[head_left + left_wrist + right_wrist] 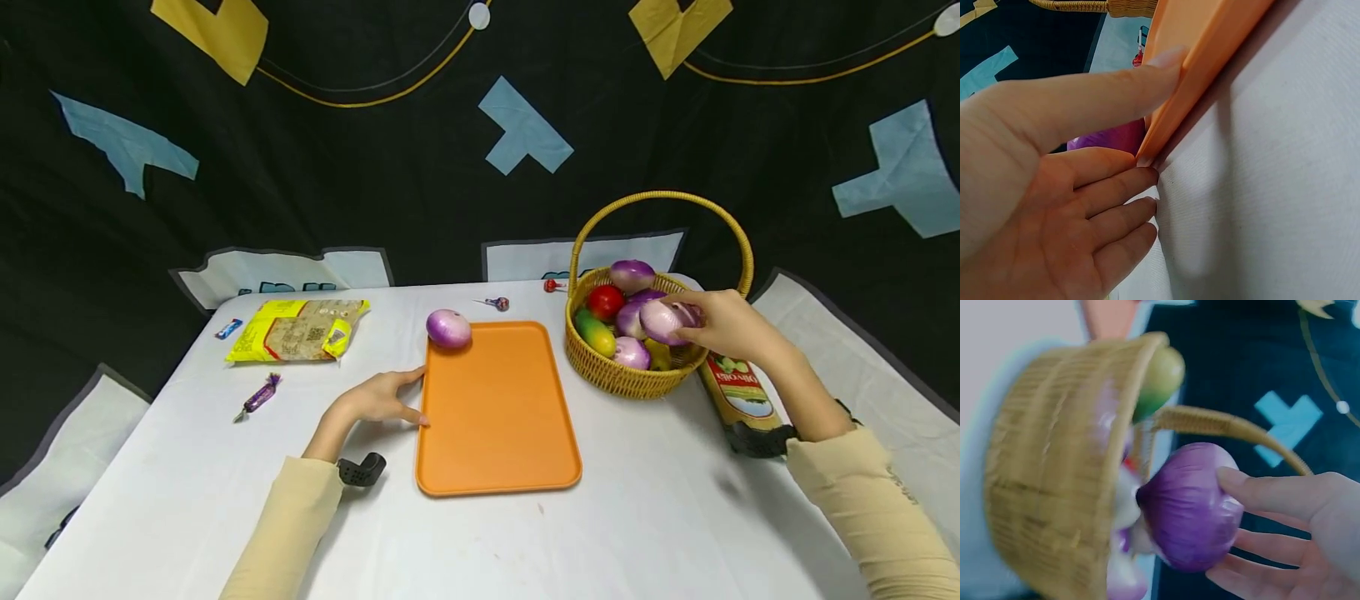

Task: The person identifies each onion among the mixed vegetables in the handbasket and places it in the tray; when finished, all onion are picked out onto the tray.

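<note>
"Orange and smooth, rounded at the corners: what lies mid-table (525, 550)?"

"A shallow rectangular tray (498, 417) with a raised rim. At its eleven o'clock corner sits a glossy purple-and-white onion (448, 328). Toward two o'clock stands a woven wicker basket (615, 382) with a tall arched handle (660, 196); inside are more onions, a round red tomato (605, 302) and a smooth green-and-yellow fruit (595, 333)."

"How are the arms posed?"

"One comes in from seven o'clock, its left hand (378, 397) at the tray's nine o'clock edge. The other reaches from four o'clock, its right hand (716, 321) bent over the basket."

"And each grip?"

"On the left, thumb and straight fingers are spread apart, the thumb tip on the rim, the index fingertip against the outer edge. On the right, thumb and fingers pinch a ribbed, shiny purple onion (1191, 506) at the basket's mouth. Whether it touches the onions beneath, I cannot tell."
</note>
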A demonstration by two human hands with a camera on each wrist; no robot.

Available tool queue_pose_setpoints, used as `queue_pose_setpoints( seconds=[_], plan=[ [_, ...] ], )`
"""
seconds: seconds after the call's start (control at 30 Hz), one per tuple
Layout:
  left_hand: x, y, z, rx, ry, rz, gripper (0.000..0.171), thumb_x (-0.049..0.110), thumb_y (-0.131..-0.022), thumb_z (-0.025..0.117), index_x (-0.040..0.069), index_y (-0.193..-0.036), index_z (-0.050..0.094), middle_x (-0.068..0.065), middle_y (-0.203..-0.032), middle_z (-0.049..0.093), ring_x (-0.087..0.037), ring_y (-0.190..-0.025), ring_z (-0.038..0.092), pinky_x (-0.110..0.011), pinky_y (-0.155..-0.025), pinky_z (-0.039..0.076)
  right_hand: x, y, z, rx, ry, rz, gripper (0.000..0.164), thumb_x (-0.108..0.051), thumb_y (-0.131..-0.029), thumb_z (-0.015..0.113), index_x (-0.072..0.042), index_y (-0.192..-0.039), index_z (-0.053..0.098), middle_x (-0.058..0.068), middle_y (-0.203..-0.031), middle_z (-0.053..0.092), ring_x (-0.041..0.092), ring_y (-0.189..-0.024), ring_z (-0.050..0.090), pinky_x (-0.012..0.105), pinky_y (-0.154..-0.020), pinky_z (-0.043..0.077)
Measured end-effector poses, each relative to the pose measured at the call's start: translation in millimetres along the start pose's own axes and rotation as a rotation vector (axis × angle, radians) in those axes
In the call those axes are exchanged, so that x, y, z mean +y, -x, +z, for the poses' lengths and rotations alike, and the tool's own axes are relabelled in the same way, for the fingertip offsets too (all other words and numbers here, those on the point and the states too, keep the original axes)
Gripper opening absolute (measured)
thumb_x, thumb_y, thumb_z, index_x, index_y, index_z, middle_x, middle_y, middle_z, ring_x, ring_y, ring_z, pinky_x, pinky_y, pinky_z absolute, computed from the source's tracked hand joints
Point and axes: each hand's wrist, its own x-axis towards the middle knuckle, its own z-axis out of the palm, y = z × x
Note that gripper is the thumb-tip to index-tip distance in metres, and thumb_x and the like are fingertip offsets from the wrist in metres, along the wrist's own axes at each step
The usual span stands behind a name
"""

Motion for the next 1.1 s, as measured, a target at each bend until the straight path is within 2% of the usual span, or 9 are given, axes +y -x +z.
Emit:
queue_pose_setpoints(
  seconds=[0.13, 0.23, 0.3, 0.37, 0.43, 0.53, 0.63, 0.83, 1.1],
  plan=[
    [-0.9, 0.4, 0.4, 0.007, 0.002, 0.000, 0.096, 0.037, -0.076, 0.081, 0.001, -0.150, 0.030, -0.025, -0.150, 0.032, -0.041, -0.136, 0.032, -0.054, -0.112, 0.026, -17.1, -1.2, 6.6, 0.102, -0.090, 0.002, 0.048, -0.009, -0.081, 0.077, -0.003, -0.126, 0.062, 0.021, -0.110, 0.065, 0.038, -0.095, 0.061, 0.054, -0.080, 0.055],
    [-1.4, 0.5, 0.7, 0.004, -0.003, -0.002, 0.096, 0.037, -0.076, 0.081, 0.001, -0.150, 0.030, -0.025, -0.150, 0.032, -0.042, -0.136, 0.032, -0.054, -0.112, 0.026, -32.9, -6.1, 19.0, 0.168, -0.164, -0.031, 0.049, -0.009, -0.081, 0.078, -0.004, -0.127, 0.061, 0.021, -0.120, 0.063, 0.042, -0.105, 0.060, 0.057, -0.084, 0.052],
    [-1.6, 0.8, 1.0, 0.003, -0.003, -0.004, 0.096, 0.037, -0.076, 0.081, 0.002, -0.150, 0.030, -0.025, -0.150, 0.032, -0.042, -0.136, 0.032, -0.054, -0.112, 0.026, -44.4, -11.2, 28.0, 0.211, -0.184, -0.071, 0.050, -0.010, -0.080, 0.079, -0.004, -0.127, 0.061, 0.019, -0.121, 0.063, 0.039, -0.103, 0.061, 0.054, -0.084, 0.053],
    [-1.4, 1.0, 1.2, 0.002, -0.001, -0.003, 0.096, 0.037, -0.076, 0.081, 0.002, -0.150, 0.031, -0.025, -0.150, 0.032, -0.042, -0.136, 0.032, -0.054, -0.112, 0.026, -55.8, -17.5, 35.9, 0.244, -0.190, -0.118, 0.052, -0.011, -0.079, 0.080, -0.005, -0.127, 0.062, 0.017, -0.122, 0.063, 0.033, -0.087, 0.065, 0.049, -0.080, 0.056],
    [-0.8, 1.4, 0.7, 0.002, 0.001, -0.002, 0.096, 0.037, -0.076, 0.081, 0.001, -0.150, 0.031, -0.025, -0.150, 0.032, -0.042, -0.136, 0.031, -0.054, -0.112, 0.025, -67.8, -24.6, 41.9, 0.260, -0.188, -0.153, 0.053, -0.013, -0.079, 0.081, -0.006, -0.128, 0.061, 0.016, -0.122, 0.064, 0.031, -0.083, 0.065, 0.048, -0.079, 0.056],
    [0.0, 1.5, -0.2, 0.006, 0.002, 0.000, 0.096, 0.036, -0.076, 0.081, 0.001, -0.150, 0.031, -0.024, -0.150, 0.033, -0.042, -0.136, 0.031, -0.054, -0.112, 0.025, -83.9, -37.0, 51.2, 0.237, -0.230, -0.178, 0.054, -0.016, -0.080, 0.080, -0.008, -0.130, 0.061, 0.013, -0.122, 0.064, 0.029, -0.086, 0.066, 0.046, -0.084, 0.055],
    [0.2, 1.1, -0.7, 0.010, 0.001, 0.003, 0.096, 0.036, -0.076, 0.082, 0.001, -0.149, 0.031, -0.024, -0.150, 0.033, -0.042, -0.136, 0.032, -0.054, -0.112, 0.025, -96.0, -52.4, 65.2, 0.185, -0.294, -0.195, 0.051, -0.014, -0.082, 0.078, -0.008, -0.130, 0.061, 0.011, -0.124, 0.064, 0.029, -0.104, 0.063, 0.047, -0.089, 0.053],
    [-0.6, 0.6, -0.3, 0.011, -0.010, 0.013, 0.096, 0.037, -0.076, 0.081, 0.001, -0.149, 0.031, -0.025, -0.150, 0.033, -0.042, -0.136, 0.032, -0.054, -0.112, 0.025, -108.5, -88.0, 101.1, 0.076, -0.319, -0.204, 0.047, -0.009, -0.083, 0.076, -0.006, -0.128, 0.062, 0.010, -0.123, 0.065, 0.025, -0.105, 0.062, 0.044, -0.089, 0.054],
    [-0.1, 1.2, 0.1, 0.016, -0.014, 0.015, 0.096, 0.036, -0.076, 0.081, 0.001, -0.149, 0.031, -0.025, -0.150, 0.033, -0.041, -0.136, 0.031, -0.053, -0.112, 0.025, -106.9, -125.8, 127.8, -0.042, -0.241, -0.119, 0.043, -0.012, -0.085, 0.073, -0.004, -0.126, 0.063, 0.017, -0.116, 0.067, 0.030, -0.096, 0.062, 0.043, -0.091, 0.052]
  ],
)
